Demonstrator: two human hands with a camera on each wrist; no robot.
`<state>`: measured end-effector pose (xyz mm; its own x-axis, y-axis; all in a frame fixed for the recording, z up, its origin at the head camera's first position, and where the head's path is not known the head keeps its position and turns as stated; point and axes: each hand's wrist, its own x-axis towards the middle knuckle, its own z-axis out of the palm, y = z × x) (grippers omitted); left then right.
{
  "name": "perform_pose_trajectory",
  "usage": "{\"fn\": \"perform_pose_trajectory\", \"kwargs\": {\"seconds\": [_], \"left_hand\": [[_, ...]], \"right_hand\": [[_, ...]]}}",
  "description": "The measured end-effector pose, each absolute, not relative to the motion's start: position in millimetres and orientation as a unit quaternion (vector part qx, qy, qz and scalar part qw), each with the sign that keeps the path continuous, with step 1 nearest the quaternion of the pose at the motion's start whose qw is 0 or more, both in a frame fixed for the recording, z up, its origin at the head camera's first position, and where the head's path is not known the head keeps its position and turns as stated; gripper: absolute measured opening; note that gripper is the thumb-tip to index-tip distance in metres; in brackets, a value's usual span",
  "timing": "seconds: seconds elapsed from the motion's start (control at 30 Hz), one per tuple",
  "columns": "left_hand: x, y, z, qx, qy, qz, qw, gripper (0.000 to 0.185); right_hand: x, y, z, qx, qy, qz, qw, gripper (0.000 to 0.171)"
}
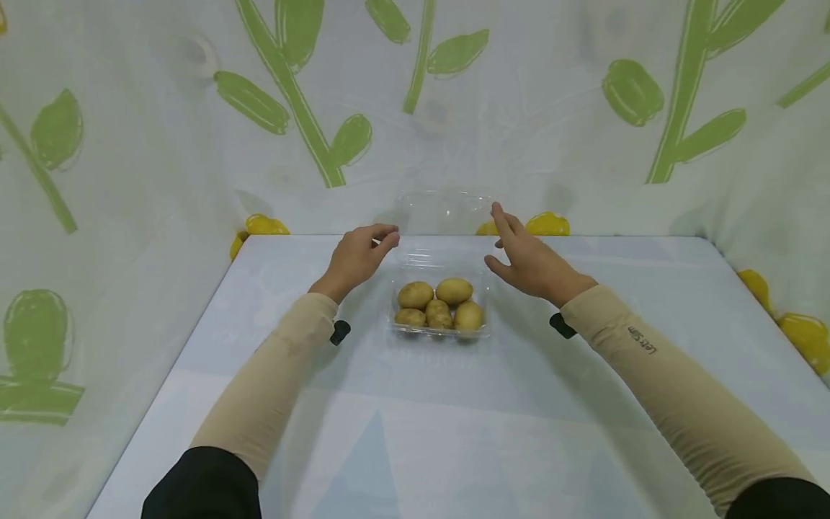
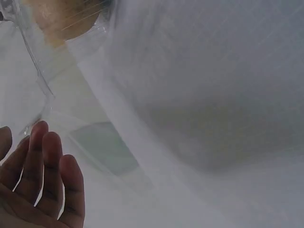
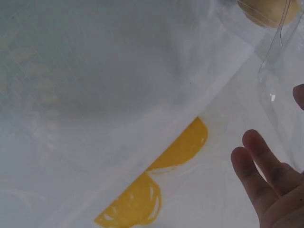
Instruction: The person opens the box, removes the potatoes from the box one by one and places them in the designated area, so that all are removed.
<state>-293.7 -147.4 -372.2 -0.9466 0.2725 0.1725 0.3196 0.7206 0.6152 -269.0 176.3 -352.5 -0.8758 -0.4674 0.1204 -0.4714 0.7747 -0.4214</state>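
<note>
A clear plastic clamshell box [image 1: 403, 329] sits on the table with its hinged lid [image 1: 447, 205] raised at the back. Inside lie several potatoes [image 1: 454, 290]. My left hand [image 1: 359, 258] is at the lid's left edge, fingers loosely bent; in the left wrist view the fingertips [image 2: 52, 142] are right by the plastic edge. At the lid's right side is my right hand [image 1: 532, 259], its fingers extended and thumb apart. The right wrist view shows straight fingers [image 3: 256, 161] beside the clear plastic, with part of a potato [image 3: 266, 10] above.
The pale table [image 1: 415, 432] ends just behind the box. A white curtain [image 1: 532, 94] printed with green plants and yellow shapes hangs around its back and sides. Both forearms wear beige sleeves [image 1: 272, 375], with a small black device [image 1: 562, 326] under the right wrist.
</note>
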Motion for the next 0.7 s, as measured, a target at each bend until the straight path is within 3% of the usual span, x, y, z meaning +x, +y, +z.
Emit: {"fn": "perform_pose_trajectory", "kwargs": {"seconds": [0.13, 0.37, 0.53, 0.7], "left_hand": [[-292, -146, -379, -0.146, -0.928, -0.344, 0.002, 0.039], [-290, -145, -385, -0.123, -0.919, -0.374, -0.029, 0.044], [-288, -144, -385, -0.108, -0.914, -0.387, -0.051, 0.046], [-283, -145, -386, -0.103, -0.917, -0.377, -0.073, 0.05]], "right_hand": [[-266, 178, -357, 0.228, -0.944, 0.237, -0.026, 0.093], [-263, 175, -363, 0.25, -0.943, 0.216, -0.052, 0.073], [-257, 174, -368, 0.226, -0.946, 0.212, -0.092, 0.083], [-254, 172, -371, 0.204, -0.951, 0.199, -0.12, 0.082]]}}
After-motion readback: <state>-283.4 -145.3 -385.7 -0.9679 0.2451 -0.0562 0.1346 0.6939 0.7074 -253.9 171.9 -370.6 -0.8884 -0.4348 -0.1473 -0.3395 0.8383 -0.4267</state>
